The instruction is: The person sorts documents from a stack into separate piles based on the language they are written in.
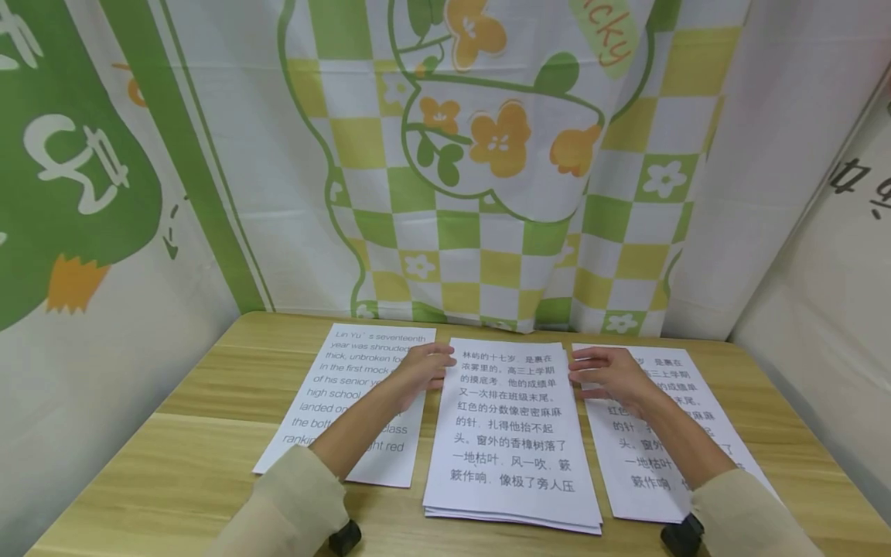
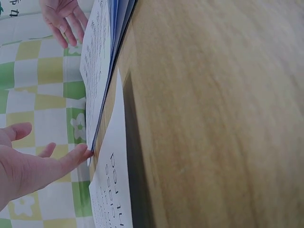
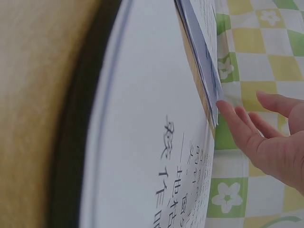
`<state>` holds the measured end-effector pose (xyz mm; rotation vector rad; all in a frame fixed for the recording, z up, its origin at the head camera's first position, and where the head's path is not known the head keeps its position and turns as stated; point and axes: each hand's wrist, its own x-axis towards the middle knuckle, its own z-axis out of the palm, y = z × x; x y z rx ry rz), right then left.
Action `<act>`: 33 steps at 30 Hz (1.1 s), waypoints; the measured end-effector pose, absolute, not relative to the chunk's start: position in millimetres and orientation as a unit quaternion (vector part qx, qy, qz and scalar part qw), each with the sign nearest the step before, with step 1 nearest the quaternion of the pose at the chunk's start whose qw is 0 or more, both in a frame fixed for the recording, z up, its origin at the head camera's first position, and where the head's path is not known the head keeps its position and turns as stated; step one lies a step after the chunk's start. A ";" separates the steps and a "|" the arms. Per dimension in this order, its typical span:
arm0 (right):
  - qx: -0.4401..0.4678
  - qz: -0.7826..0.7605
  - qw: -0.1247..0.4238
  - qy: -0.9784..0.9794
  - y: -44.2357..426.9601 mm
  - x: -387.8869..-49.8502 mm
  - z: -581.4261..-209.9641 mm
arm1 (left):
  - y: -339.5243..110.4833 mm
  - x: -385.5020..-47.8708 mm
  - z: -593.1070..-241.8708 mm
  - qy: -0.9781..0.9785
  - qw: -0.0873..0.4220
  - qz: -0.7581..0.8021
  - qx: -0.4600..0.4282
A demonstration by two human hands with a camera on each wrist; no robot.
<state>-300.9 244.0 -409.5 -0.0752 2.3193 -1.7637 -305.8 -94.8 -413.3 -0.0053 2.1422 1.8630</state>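
Note:
A stack of printed paper sheets [image 1: 511, 433] with Chinese text lies in the middle, its lower sheets peeking out at the near edge. My left hand [image 1: 419, 371] is at the stack's left edge, fingers extended; in the left wrist view a fingertip [image 2: 85, 151] meets that edge. Across from it, my right hand [image 1: 612, 375] has its fingers at the right edge, and the right wrist view shows a fingertip [image 3: 222, 105] against the sheets. Under the left forearm lies a sheet with English text [image 1: 376, 464]. Beneath the right forearm are more Chinese-printed sheets [image 1: 640, 495].
All the papers lie on a wooden table [image 1: 188, 433]. A checked, flowered curtain [image 1: 480, 247] hangs right behind the table's far edge. Printed cloth walls [image 1: 209, 232] close in both sides. Each wrist wears a small black device [image 1: 344, 535].

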 end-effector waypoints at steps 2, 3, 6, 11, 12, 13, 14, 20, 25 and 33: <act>-0.019 -0.611 0.114 0.783 243.1 -301.5 -409.0 | -94.7 -305.8 -413.4 0.746 0.150 0.649 -0.004; -0.015 -0.617 0.113 0.779 242.5 -301.7 -408.9 | -94.8 -305.9 -413.3 0.746 0.148 0.649 -0.005; -0.005 -0.628 0.110 0.770 240.5 -301.9 -410.0 | -94.2 -306.6 -413.4 0.748 0.140 0.649 -0.010; 0.015 -0.629 0.104 0.770 235.3 -301.0 -412.3 | -92.4 -307.8 -413.9 0.754 0.132 0.643 -0.017; 0.018 -0.627 0.102 0.772 234.5 -301.0 -412.6 | -92.1 -308.3 -414.1 0.753 0.131 0.645 -0.019; 0.021 -0.623 0.099 0.775 233.5 -301.0 -412.7 | -92.0 -308.8 -414.1 0.752 0.128 0.647 -0.021; 0.023 -0.621 0.097 0.778 233.0 -301.4 -413.0 | -91.9 -309.3 -414.3 0.749 0.125 0.650 -0.023; 0.019 -0.601 0.097 0.793 231.1 -301.6 -413.4 | -91.9 -311.5 -414.9 0.744 0.117 0.657 -0.021; 0.018 -0.609 0.102 0.786 229.5 -300.9 -413.4 | -91.2 -311.1 -414.4 0.745 0.116 0.656 -0.019; 0.030 -0.583 0.114 0.804 228.8 -299.8 -412.4 | -91.9 -311.9 -415.0 0.755 0.123 0.643 -0.024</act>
